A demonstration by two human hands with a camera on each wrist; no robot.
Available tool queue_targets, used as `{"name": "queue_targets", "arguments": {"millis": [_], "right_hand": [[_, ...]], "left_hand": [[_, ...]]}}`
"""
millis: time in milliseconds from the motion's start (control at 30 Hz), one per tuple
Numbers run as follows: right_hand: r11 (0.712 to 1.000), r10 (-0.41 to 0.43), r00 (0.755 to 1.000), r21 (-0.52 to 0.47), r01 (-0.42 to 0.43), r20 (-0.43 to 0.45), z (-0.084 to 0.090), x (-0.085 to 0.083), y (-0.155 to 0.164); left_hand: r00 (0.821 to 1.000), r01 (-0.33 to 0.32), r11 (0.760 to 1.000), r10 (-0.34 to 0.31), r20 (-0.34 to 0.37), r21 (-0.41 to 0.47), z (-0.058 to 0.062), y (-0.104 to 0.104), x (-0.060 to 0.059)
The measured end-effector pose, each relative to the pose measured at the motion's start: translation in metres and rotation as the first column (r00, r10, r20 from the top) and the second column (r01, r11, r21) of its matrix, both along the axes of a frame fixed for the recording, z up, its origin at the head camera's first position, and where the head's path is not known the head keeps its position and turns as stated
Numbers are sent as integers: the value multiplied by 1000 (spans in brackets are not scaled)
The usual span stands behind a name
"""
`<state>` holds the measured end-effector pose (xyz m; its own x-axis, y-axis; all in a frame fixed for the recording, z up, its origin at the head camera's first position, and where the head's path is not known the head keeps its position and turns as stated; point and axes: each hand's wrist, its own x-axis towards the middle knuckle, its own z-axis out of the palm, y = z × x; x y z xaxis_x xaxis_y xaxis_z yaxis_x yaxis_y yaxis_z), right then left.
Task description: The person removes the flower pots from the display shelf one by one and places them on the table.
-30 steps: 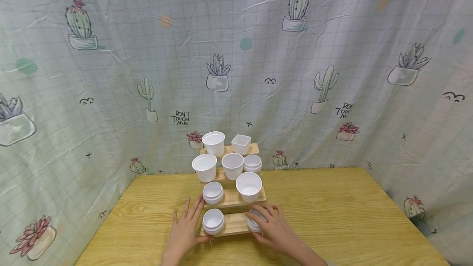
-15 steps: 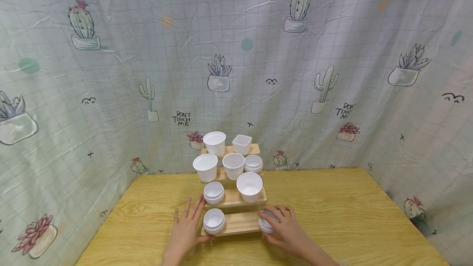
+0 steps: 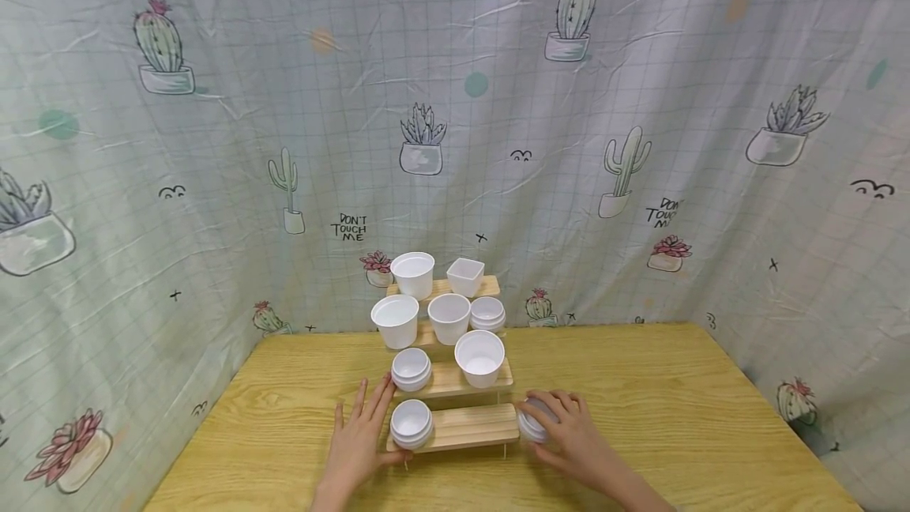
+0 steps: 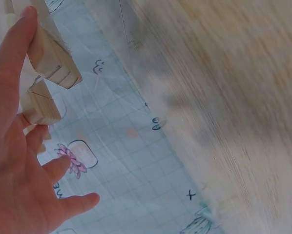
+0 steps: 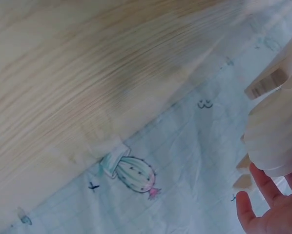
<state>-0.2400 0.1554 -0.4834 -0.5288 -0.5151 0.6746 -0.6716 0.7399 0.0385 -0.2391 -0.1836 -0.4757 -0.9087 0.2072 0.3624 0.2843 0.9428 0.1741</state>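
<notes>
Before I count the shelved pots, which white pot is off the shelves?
The pot in the right hand, beside the bottom shelf; the others stand on shelves.

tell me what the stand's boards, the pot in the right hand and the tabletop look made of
Stand boards: pale, smooth wood, matte, with straight grain showing.
Pot: smooth white, probably plastic given its even, uniform wall; ceramic is possible.
Tabletop: yellow-brown wood grain; real or printed, I can't tell.

Rightmost jar (image 3: 531,427) beside lowest shelf (image 3: 472,427)
</notes>
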Motion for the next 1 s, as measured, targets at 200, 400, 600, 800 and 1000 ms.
{"name": "queue_targets", "arguments": {"millis": [200,400,600,800,1000], "right_hand": [[1000,-15,1000,7,15,-18,1,-4,12],[999,-35,999,3,35,-19,-1,-12,26],[997,-76,997,-13,75,-33,-3,-21,35],[995,-103,992,-5,103,-75,-5,-34,44],[993,-120,989,2,121,-84,-4,-46,52]], "left_hand": [[1000,-4,1000,4,2,-7,2,1,0],[1000,-8,1000,8,9,1,4,2,1],[1000,-9,1000,9,16,8,5,2,2],[1000,-6,1000,6,15,17,5,2,2],[1000,-6,1000,6,5,2,4,1,2]]}}
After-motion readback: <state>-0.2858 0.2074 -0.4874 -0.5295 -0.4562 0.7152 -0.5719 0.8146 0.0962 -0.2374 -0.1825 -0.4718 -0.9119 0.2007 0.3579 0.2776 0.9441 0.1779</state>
